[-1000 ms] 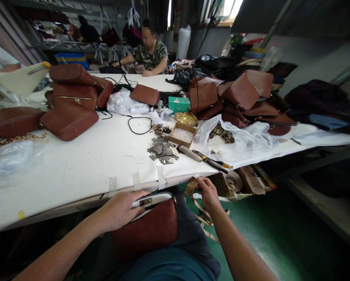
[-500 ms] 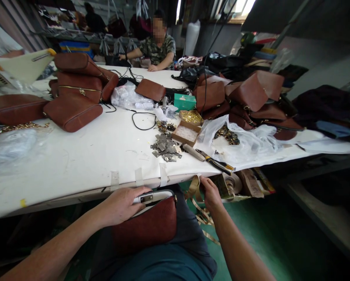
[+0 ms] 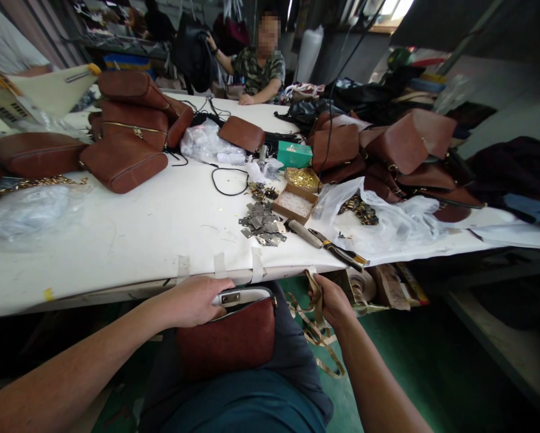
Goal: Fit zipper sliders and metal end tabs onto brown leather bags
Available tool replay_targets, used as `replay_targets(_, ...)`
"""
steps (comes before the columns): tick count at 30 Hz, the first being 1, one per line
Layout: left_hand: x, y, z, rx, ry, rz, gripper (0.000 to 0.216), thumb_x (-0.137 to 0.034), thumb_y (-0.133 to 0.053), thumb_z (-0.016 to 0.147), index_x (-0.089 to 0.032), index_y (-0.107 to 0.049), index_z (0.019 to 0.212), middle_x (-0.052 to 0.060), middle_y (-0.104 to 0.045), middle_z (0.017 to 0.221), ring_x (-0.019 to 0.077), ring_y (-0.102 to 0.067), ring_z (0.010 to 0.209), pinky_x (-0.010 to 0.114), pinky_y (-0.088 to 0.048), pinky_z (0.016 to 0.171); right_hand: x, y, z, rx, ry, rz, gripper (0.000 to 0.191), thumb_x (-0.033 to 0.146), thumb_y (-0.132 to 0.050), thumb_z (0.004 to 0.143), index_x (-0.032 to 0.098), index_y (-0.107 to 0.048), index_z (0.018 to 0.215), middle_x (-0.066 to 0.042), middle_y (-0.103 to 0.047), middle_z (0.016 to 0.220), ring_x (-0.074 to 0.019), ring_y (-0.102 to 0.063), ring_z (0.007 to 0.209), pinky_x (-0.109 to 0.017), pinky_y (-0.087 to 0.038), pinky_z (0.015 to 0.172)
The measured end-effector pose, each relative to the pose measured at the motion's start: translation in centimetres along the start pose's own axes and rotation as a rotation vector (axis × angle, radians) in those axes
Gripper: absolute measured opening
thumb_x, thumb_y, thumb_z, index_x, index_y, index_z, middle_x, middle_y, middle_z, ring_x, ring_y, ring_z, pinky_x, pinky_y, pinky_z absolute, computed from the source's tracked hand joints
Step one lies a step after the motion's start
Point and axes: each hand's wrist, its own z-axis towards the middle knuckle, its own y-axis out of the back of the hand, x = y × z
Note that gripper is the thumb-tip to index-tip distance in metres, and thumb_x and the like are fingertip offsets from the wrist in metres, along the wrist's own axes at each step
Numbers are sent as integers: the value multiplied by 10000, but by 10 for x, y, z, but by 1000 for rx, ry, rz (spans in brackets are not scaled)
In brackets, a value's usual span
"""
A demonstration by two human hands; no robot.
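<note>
Brown bag [image 3: 227,346], one, mouth up and open, resting on my lap [image 3: 292,340] just below the table edge. Long axis: crosswise before me, right end slightly higher. Pale inner panel [image 3: 254,295] along the mouth, fitted with a small metal plate [image 3: 231,297].

Left hand [image 3: 198,302], one: the nearer, in contact, gripping the mouth's left part, digits above and below the panel beside the plate. Forearm slants in from lower left, back of hand upward.

Right hand [image 3: 336,302], one: apart from the left and from the bag, off its right end, about level with the mouth. Closed on tan tape [image 3: 317,307], whose loops hang below. Forearm rises from lower right, leaning inward.
</note>
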Motion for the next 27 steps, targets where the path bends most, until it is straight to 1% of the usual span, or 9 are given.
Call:
replay_targets(3,-4,5,6,12,14,133,270,-361,-624,816,-273,-731,1048,82,-785,1013,308,-715,902,325,-455,724,3,5,0,3,20,-55,423,508,-910,579,176,-765,798,-33,-714,716,-184,-616,568,-307,-507,487)
replay_targets(6,-5,3,11,-1,35,171,341,-493,-604,844,-263,-730,1062,103,-784,1021,325,-713,889,334,-441,705,4,11,-2,-41,54,-125,450,531,-938,539,178,-748,743,-16,-680,670,-152,-555,530,-288,-470,477)
replay_targets(10,-3,-8,10,-85,77,108,439,-584,-658,783,-247,-743,1051,92,-780,937,302,-697,815,323,-433,697,15,10,-22,-121,139,-281,445,566,-913,626,181,-697,689,31,-574,564,-108,-451,486,-248,-366,458)
replay_targets(13,0,-16,9,-136,76,43,416,-552,-712,729,-232,-749,992,76,-771,872,272,-681,758,307,-426,674,34,-15,-57,-55,291,-499,436,598,-832,749,183,-698,744,41,-544,540,-114,-440,487,-248,-329,470)
replay_targets(15,3,-18,8,-145,64,-3,422,-533,-735,714,-229,-750,1006,67,-778,900,254,-685,773,292,-437,677,47,-45,-82,107,401,-595,418,586,-785,811,185,-689,737,43,-537,538,-117,-445,502,-249,-322,490)
replay_targets(18,6,-18,8,-131,67,-32,485,-559,-746,710,-234,-740,1070,46,-782,952,239,-692,809,276,-452,688,58,-93,-106,426,520,-768,335,485,-745,875,192,-701,719,30,-604,617,-128,-518,593,-244,-349,562)
replay_targets(20,9,-17,6,-105,53,-20,495,-557,-742,712,-233,-729,1086,35,-777,951,235,-687,808,278,-450,682,58,-118,-110,542,555,-959,260,404,-738,887,206,-722,717,31,-640,655,-127,-545,633,-243,-332,590)
replay_targets(23,15,-15,1,-69,-1,-20,489,-480,-736,716,-210,-706,1123,44,-770,981,237,-687,825,286,-454,693,51,-136,-107,553,574,-1198,204,378,-738,888,234,-751,744,34,-672,665,-124,-557,626,-254,-288,595)
replay_targets(27,20,-14,-2,-63,-45,-45,490,-429,-734,741,-191,-691,1167,66,-769,1061,247,-698,894,290,-466,734,40,-139,-102,518,606,-1280,242,443,-709,916,254,-759,773,27,-715,700,-134,-587,639,-263,-281,614)
